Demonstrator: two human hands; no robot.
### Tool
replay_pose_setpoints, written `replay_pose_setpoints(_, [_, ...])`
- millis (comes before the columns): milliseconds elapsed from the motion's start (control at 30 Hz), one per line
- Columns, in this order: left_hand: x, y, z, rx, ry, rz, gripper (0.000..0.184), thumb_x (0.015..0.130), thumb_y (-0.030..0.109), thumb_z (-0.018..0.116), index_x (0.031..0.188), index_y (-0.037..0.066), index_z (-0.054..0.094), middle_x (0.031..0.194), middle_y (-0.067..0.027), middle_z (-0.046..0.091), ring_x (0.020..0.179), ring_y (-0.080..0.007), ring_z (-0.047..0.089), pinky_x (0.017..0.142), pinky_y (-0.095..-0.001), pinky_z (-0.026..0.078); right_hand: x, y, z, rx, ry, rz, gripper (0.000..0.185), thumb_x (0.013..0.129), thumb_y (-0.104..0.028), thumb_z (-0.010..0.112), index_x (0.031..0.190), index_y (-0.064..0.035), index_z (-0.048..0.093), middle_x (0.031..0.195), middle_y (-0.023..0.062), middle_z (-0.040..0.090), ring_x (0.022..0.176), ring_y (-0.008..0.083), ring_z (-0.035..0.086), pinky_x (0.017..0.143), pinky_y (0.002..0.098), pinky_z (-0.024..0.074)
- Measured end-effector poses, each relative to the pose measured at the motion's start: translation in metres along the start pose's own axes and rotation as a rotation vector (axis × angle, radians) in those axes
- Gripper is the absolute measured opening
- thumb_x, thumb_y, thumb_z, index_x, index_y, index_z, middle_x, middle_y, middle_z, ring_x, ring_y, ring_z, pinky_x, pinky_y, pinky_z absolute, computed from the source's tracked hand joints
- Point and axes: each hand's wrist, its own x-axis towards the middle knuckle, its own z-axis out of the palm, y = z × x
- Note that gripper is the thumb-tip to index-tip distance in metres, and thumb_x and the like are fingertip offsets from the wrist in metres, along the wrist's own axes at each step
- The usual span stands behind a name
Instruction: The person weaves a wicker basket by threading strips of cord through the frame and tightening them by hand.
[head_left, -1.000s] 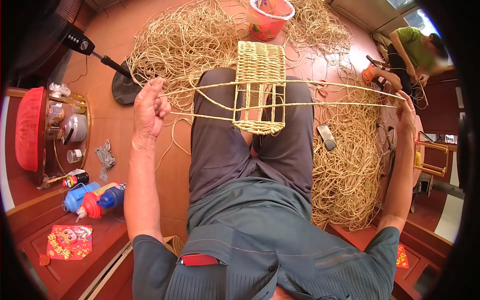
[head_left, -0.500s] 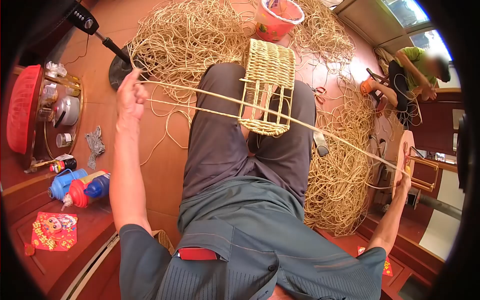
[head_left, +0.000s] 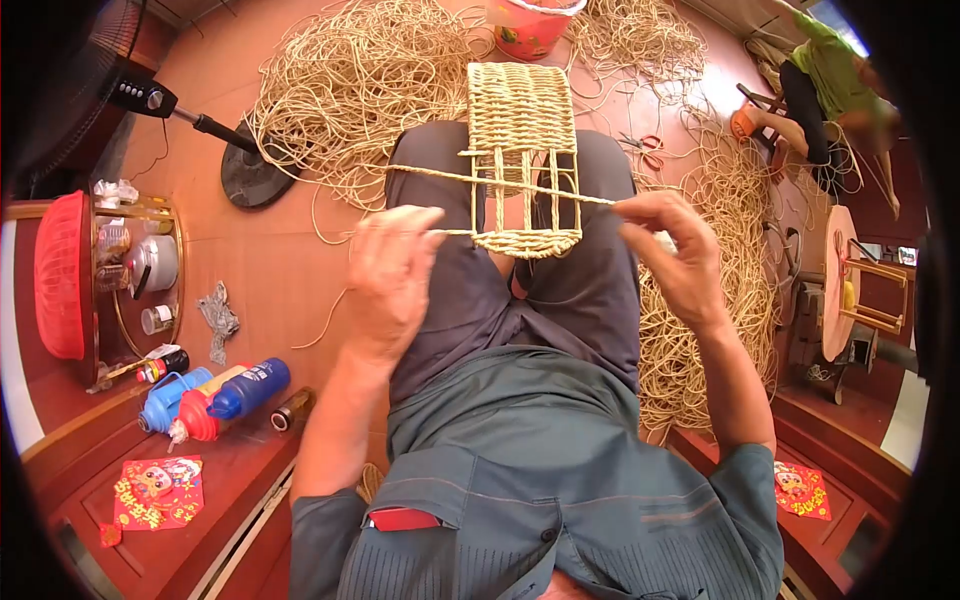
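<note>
A straw-coloured woven basket [head_left: 520,110] lies across my knees. Its far part is closely woven, and bare paired uprights show between that and the woven band nearest me. Across these uprights runs a twisted cord [head_left: 545,190], its left stretch lying over my left thigh. My right hand [head_left: 675,245] pinches the cord's right part between thumb and fingers, just right of the basket. Left of the basket, my left hand [head_left: 390,275], slightly blurred, has its fingers bent around a lower strand that runs to the basket's near band.
Heaps of loose cord [head_left: 370,90] cover the floor ahead and to the right, with scissors [head_left: 645,150] beside them. A red bucket [head_left: 535,35] stands ahead. A fan base [head_left: 255,170], flasks [head_left: 250,388] and a shelf are left. Another person [head_left: 830,80] sits at far right.
Both hands have come inward from wide apart to either side of the basket. My left hand has let go of the upper cord, which is no longer stretched wide across my lap.
</note>
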Motion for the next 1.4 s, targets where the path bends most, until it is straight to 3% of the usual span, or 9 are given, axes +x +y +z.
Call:
replay_pose_setpoints(167, [-0.007, 0.007, 0.032, -0.279, -0.002, -0.309, 0.011, 0.108, 0.013, 0.079, 0.115, 0.004, 0.082, 0.098, -0.0095, 0.078, 0.088, -0.0267, 0.073, 0.087, -0.0389, 0.057, 0.009, -0.015, 0.045, 0.075, -0.04, -0.083, 0.019, 0.1, -0.003, 0.081, 0.119, -0.0014, 0.082, 0.108, 0.0086, 0.078, 0.093, 0.0179, 0.074, 0.082, 0.0317, 0.0597])
replay_pose_setpoints(367, [-0.011, 0.009, 0.021, -0.109, 0.001, -0.074, 0.017, 0.111, 0.019, 0.077, 0.114, 0.004, 0.082, 0.095, -0.0086, 0.079, 0.081, -0.0191, 0.071, 0.074, -0.0315, 0.056, 0.014, -0.011, 0.062, 0.109, -0.057, -0.119, 0.017, 0.101, -0.002, 0.08, 0.117, -0.0006, 0.081, 0.106, 0.0108, 0.077, 0.094, 0.0223, 0.076, 0.083, 0.0346, 0.0607])
replay_pose_setpoints(567, [-0.006, 0.006, 0.036, -0.42, -0.085, -0.608, 0.021, 0.112, 0.022, 0.076, 0.106, 0.002, 0.079, 0.081, 0.0013, 0.07, 0.068, -0.0054, 0.058, 0.063, -0.0258, 0.047, 0.018, -0.015, 0.061, 0.05, -0.051, -0.161, 0.016, 0.101, -0.003, 0.08, 0.117, -0.0009, 0.081, 0.102, 0.0118, 0.076, 0.09, 0.0244, 0.076, 0.081, 0.0359, 0.0602])
replay_pose_setpoints(700, [-0.001, 0.004, 0.036, -0.684, -0.294, -0.737, 0.028, 0.11, 0.024, 0.076, 0.092, 0.004, 0.072, 0.072, 0.0019, 0.065, 0.056, -0.004, 0.046, 0.052, -0.0275, 0.036, 0.022, -0.016, 0.064, 0.05, -0.063, -0.158, 0.015, 0.101, -0.004, 0.08, 0.117, -0.0017, 0.081, 0.1, 0.0116, 0.075, 0.089, 0.0247, 0.076, 0.08, 0.0368, 0.0603])
replay_pose_setpoints(833, [-0.014, 0.021, 0.043, -1.211, -0.358, -1.052, 0.023, 0.116, 0.025, 0.066, 0.109, 0.004, 0.073, 0.071, 0.0041, 0.059, 0.052, -0.0025, 0.041, 0.046, -0.0228, 0.029, 0.024, -0.021, 0.069, 0.085, -0.055, -0.168, 0.015, 0.101, -0.004, 0.081, 0.115, -0.0026, 0.081, 0.099, 0.0111, 0.076, 0.089, 0.0247, 0.076, 0.079, 0.0371, 0.0608])
replay_pose_setpoints(933, [-0.026, 0.049, 0.062, -1.356, -0.161, -1.154, 0.024, 0.117, 0.026, 0.064, 0.106, 0.006, 0.071, 0.074, 0.003, 0.06, 0.051, -0.0033, 0.042, 0.046, -0.0232, 0.029, 0.034, -0.02, 0.076, 0.016, -0.063, -0.287, 0.013, 0.103, -0.006, 0.079, 0.115, -0.003, 0.08, 0.103, 0.0122, 0.077, 0.093, 0.0296, 0.077, 0.082, 0.0396, 0.0616])
replay_pose_setpoints(1167, [-0.048, 0.04, 0.142, -1.377, -0.209, -1.13, 0.023, 0.117, 0.025, 0.061, 0.099, 0.011, 0.06, 0.075, 0.0008, 0.059, 0.054, -0.0074, 0.045, 0.05, -0.0267, 0.032, 0.067, -0.019, 0.09, -0.172, -0.316, -0.422, 0.036, 0.107, -0.012, 0.065, 0.143, -0.0107, 0.071, 0.115, 0.0143, 0.081, 0.108, 0.037, 0.08, 0.09, 0.0513, 0.0622])
replay_pose_setpoints(1267, [-0.03, 0.04, 0.154, -1.325, -0.069, -0.982, 0.016, 0.118, 0.024, 0.06, 0.115, 0.008, 0.06, 0.095, -0.0037, 0.066, 0.073, -0.0113, 0.063, 0.061, -0.0283, 0.049, 0.077, -0.037, 0.087, -0.384, -0.587, -0.287, 0.04, 0.108, -0.014, 0.063, 0.147, -0.0108, 0.068, 0.119, 0.0168, 0.081, 0.111, 0.0369, 0.079, 0.09, 0.0519, 0.0626])
replay_pose_setpoints(1400, [-0.011, 0.046, 0.185, -1.666, 0.322, -0.872, 0.033, 0.116, 0.014, 0.059, 0.147, 0.007, 0.051, 0.136, -0.0094, 0.062, 0.125, -0.0183, 0.064, 0.1, -0.0376, 0.056, 0.09, -0.033, 0.096, -0.478, -0.647, -0.382, 0.044, 0.107, -0.015, 0.062, 0.15, -0.0088, 0.065, 0.116, 0.0178, 0.078, 0.11, 0.0373, 0.078, 0.09, 0.0514, 0.0624])
